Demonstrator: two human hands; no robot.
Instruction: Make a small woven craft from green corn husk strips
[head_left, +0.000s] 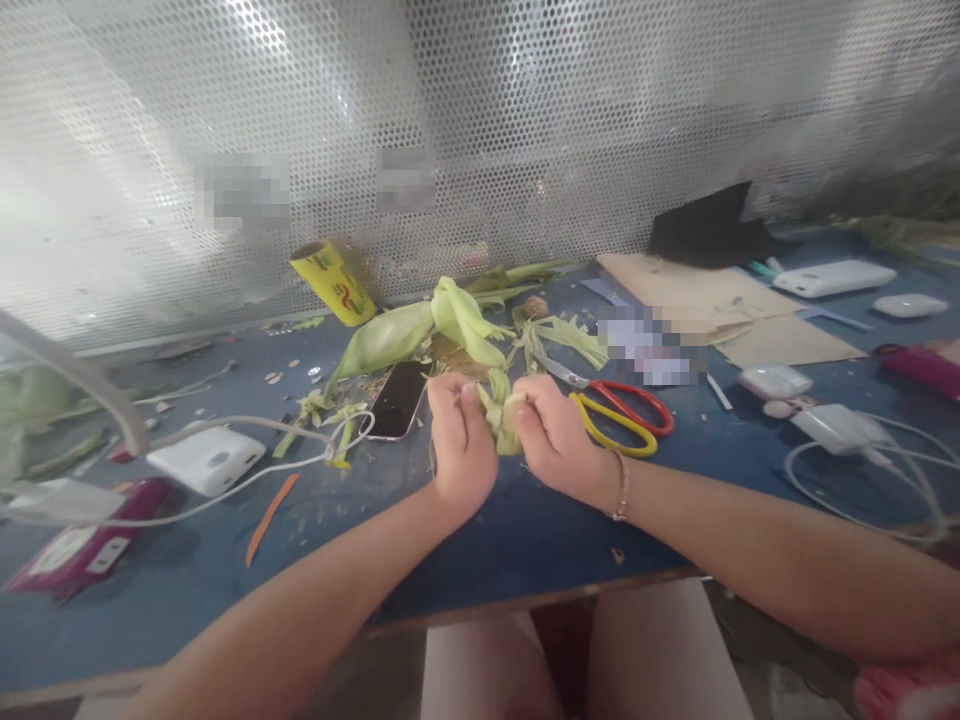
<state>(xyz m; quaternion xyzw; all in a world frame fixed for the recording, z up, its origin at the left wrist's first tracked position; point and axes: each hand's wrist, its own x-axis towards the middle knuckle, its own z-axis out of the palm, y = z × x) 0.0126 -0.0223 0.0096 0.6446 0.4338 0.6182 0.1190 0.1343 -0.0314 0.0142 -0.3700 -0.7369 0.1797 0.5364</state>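
Note:
My left hand (459, 440) and my right hand (553, 432) meet above the blue table (525, 530), both closed in a pinch on a small folded piece of green leaf (504, 415) held between them. Larger green leaves (420, 325) lie just behind the hands. A bracelet sits on my right wrist. A dark phone (397, 398) lies flat just left of my left hand. Scissors with red and yellow handles (622, 412) rest immediately to the right of my right hand.
A yellow roll (331, 282) leans at the perforated metal wall. A white power bank (204, 458) with cable, an orange strip (270, 515) and a pink packet (79, 545) lie left. Cardboard (735, 310), white chargers (836, 428) and cables lie right. The table edge runs near my lap.

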